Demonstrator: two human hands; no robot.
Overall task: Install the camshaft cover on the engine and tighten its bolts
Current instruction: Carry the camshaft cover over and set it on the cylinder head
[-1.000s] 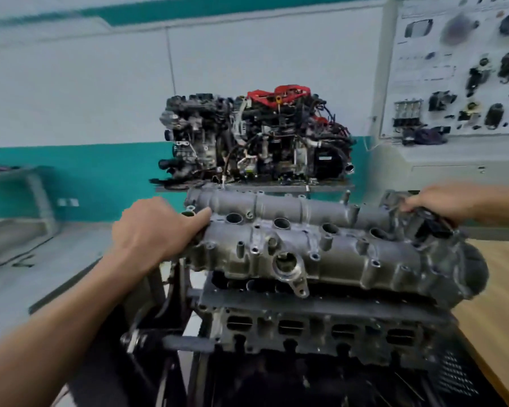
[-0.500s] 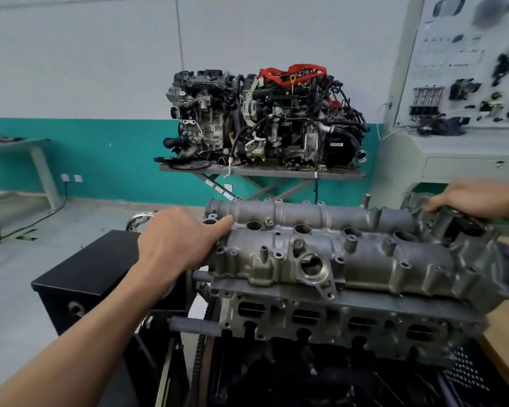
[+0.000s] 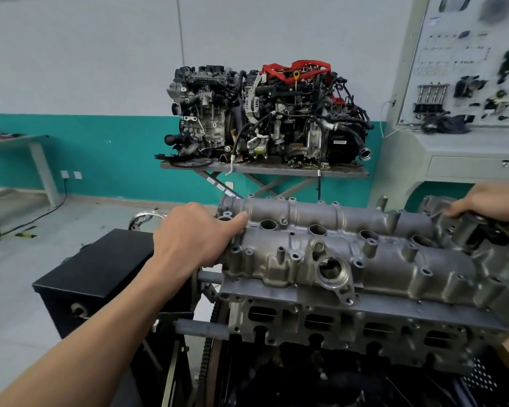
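the camshaft cover [image 3: 350, 254] lay atop the engine [image 3: 335, 324], its long axis running from my left hand [image 3: 194, 239], clamped on one end, to my right hand [image 3: 488, 202], gripping the other.

Fingers of left hand [image 3: 194, 239] behind camshaft cover [image 3: 394, 259]; right hand [image 3: 488, 201] cut by edge; display board [image 3: 467, 54] blurred.

Workshop room, evenly lit.
A white wall with a teal lower band [image 3: 100, 148] meets a grey concrete floor [image 3: 41, 254]. Against it a grey metal scissor-leg stand [image 3: 265, 169] carries a display engine with red parts [image 3: 276, 113]. A grey side table [image 3: 39, 154] stands left and a pale grey training console [image 3: 467, 154] right.
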